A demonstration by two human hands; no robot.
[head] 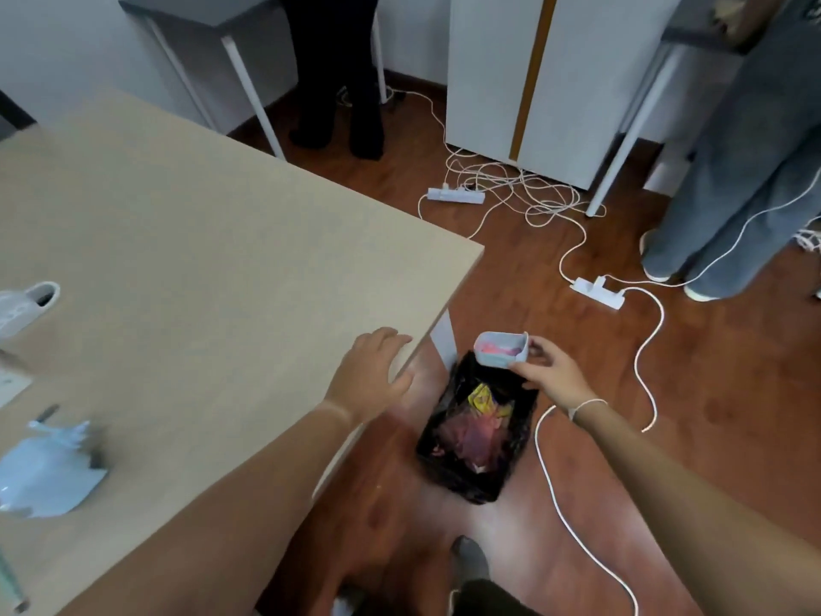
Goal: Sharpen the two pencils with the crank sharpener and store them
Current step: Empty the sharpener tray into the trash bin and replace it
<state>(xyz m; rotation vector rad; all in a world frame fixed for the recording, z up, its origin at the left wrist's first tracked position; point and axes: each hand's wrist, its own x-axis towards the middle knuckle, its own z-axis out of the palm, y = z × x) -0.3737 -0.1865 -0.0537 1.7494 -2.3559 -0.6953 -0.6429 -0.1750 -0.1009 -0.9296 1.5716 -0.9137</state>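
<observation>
The left hand (375, 371) lies flat, palm down, fingers spread and relaxed. The right hand (548, 371) reaches forward, forearm extended, thumb and fingertips pinched together.

The shavings tray (501, 349) from the sharpener is a small pale blue-white tub, open side up, with pinkish shavings sitting inside. It's pinched at its right end by the right hand (548, 371) and held in the air just off the table corner, right above the back edge of a black-bagged trash bin (477, 429) on the floor. Tray looks pretty much level, maybe tipped a touch.
</observation>
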